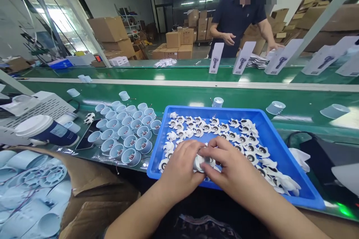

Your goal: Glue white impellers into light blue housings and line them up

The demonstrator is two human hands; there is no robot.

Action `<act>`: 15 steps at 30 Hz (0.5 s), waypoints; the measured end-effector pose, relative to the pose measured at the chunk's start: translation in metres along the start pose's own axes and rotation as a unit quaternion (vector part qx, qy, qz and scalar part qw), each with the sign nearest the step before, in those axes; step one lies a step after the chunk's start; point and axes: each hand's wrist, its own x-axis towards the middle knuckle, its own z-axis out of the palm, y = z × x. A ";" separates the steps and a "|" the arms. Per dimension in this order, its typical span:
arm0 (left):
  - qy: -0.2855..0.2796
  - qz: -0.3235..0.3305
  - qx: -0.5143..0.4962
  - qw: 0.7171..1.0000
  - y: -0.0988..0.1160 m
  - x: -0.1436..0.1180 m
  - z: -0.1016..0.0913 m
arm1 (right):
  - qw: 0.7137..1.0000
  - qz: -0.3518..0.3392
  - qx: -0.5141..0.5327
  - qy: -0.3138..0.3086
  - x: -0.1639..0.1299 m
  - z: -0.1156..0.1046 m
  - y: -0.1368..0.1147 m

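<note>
Both hands work together over the near left part of the blue tray. The left hand and the right hand meet on one small white part, each grip pinching it from its own side with fingertips pressed against it. The part is held just above the tray floor, likely so that anything that slips falls back among its like.

The tray holds many white impellers, laid loosely in rough rows with the hub upward, which keeps each one within easy reach of either hand. The tray sits on the green desk directly in front of the person. To its left stands a tight cluster of pale blue cylindrical housings, open end up, touching one another; the wiring inside shows as red and dark specks. A few more housings stand apart on the desk beyond.

A cardboard box at lower left holds further pale blue housings. A lidded cup lies beside it.

Hidden or unclear:
- The held part is mostly covered by fingers; its exact shape cannot be told.
- The impellers under the hands are not visible.
- A dark device at the right edge is cut off.
- Across the desk, another person's hands are near upright white cartons; what they handle cannot be told.
</note>
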 end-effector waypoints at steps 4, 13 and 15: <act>0.052 0.025 0.043 0.997 0.005 -0.005 0.004 | 1.000 -0.002 -0.014 -0.015 0.000 0.002 0.003; 0.076 0.031 0.082 0.993 0.015 -0.003 0.007 | 1.000 0.005 0.013 0.010 -0.002 0.005 0.011; 0.071 0.031 0.074 0.994 0.017 -0.002 0.008 | 0.999 0.018 0.029 0.008 -0.003 0.007 0.015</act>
